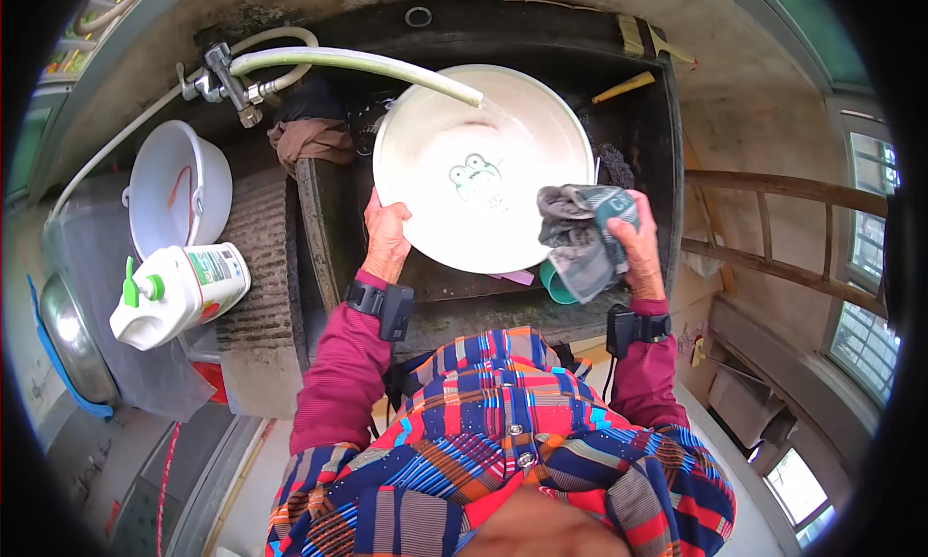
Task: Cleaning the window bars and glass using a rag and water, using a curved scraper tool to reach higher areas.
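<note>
My left hand [388,231] grips the rim of a large white plastic basin [449,224], thumb over the edge. A frog picture is printed on the basin's bottom. My right hand [638,238] holds a bunched grey and teal cloth [580,227] over the basin's right side. The basin sits tilted inside a dark stone sink [406,282]. Above it ends a pale hose [362,58], with what looks like water running from its tip. Partly behind the cloth lies a teal cup [557,285], beside a pink object [516,276].
On the left stand a white bucket [163,187] and a white pump bottle [185,289], near a ridged washboard slab [257,260]. A brown cloth [312,142] drapes over the sink's divider. The metal tap [230,82] is behind. A wooden ladder [790,191] leans at right.
</note>
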### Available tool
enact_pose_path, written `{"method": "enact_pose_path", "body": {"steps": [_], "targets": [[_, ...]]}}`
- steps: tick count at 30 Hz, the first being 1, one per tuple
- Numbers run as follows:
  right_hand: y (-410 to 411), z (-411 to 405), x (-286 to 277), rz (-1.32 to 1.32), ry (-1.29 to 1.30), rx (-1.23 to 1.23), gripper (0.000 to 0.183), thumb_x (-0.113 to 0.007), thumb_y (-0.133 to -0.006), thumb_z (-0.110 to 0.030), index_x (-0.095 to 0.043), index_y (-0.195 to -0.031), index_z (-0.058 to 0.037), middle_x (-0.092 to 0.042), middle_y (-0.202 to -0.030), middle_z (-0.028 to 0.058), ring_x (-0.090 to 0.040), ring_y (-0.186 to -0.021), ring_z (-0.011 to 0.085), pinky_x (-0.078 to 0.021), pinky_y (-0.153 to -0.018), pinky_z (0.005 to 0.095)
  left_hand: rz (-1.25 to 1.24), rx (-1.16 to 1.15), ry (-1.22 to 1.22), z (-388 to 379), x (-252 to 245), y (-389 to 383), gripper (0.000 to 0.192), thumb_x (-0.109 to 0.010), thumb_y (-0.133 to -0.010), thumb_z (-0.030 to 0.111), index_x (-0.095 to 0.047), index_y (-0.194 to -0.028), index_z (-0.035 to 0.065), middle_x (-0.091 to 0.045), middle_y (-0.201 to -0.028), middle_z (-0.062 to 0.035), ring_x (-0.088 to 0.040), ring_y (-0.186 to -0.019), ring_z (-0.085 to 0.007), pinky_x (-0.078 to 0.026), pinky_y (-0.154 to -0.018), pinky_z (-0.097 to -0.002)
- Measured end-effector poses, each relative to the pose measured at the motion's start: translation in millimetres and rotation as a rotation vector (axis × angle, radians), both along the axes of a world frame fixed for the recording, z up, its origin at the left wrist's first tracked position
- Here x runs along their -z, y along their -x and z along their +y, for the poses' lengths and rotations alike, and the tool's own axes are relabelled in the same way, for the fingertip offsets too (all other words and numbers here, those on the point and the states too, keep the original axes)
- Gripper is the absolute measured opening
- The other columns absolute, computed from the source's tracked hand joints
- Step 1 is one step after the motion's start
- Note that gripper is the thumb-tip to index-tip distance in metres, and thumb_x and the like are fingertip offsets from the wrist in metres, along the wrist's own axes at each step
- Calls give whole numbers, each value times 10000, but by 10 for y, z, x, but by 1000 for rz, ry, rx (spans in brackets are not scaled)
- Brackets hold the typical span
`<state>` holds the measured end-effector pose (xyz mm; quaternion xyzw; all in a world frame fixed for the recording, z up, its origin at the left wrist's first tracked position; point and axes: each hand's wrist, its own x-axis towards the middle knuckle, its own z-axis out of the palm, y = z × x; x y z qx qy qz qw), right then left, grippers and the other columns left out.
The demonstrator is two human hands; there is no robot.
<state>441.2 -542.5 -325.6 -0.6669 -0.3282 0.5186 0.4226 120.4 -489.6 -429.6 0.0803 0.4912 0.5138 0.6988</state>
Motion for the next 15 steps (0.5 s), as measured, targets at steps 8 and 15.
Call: {"method": "enact_pose_path", "body": {"steps": [8,15], "targets": [[-406,252,-586,216,258,-102,329,-600,-775,-195,-531,-1027,4,-583,-867,41,-569,-728,103,-483,-657,234,-109,100,184,-231,34,-277,575,-379,-521,-125,-462,-1088,-72,-538,-1035,-160,-543,-944,-302,-464,-802,-359],[95,789,-1424,197,31,-284,346,-564,-786,-205,-515,-1056,6,-587,-912,51,-574,-784,125,-479,-730,247,-459,405,286,-524,102,-450,552,-436,-541,-108,-448,-1093,-80,-512,-1063,-184,-504,-988,-387,-425,-856,-522]]}}
